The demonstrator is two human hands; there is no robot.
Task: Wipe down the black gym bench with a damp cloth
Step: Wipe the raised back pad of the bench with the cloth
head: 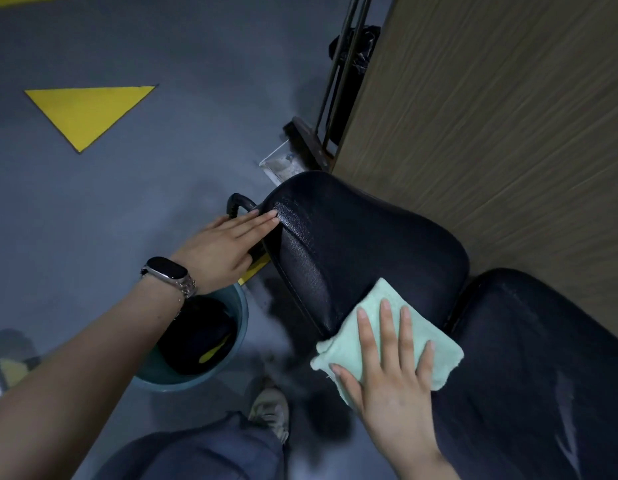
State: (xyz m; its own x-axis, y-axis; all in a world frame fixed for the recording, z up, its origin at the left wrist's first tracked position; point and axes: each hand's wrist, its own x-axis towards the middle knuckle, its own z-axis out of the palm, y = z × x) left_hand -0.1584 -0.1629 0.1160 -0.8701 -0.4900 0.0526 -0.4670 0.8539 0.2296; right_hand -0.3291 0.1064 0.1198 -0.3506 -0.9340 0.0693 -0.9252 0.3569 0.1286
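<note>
The black gym bench [363, 244] runs from the centre to the lower right, in two padded sections with a gap between them. A folded mint-green cloth [366, 341] lies over the near edge of the smaller pad. My right hand [394, 368] presses flat on the cloth with straight, spread fingers. My left hand [224, 244], with a watch on its wrist, rests with straight fingers against the left side of the same pad, beside the black frame tube [236, 202].
A teal bucket [243, 317] with dark contents stands on the grey floor under my left forearm. A wood-grain wall [491, 116] backs the bench. Metal bars and a clear box [279, 161] sit past the pad. My shoe [271, 407] is near the bench.
</note>
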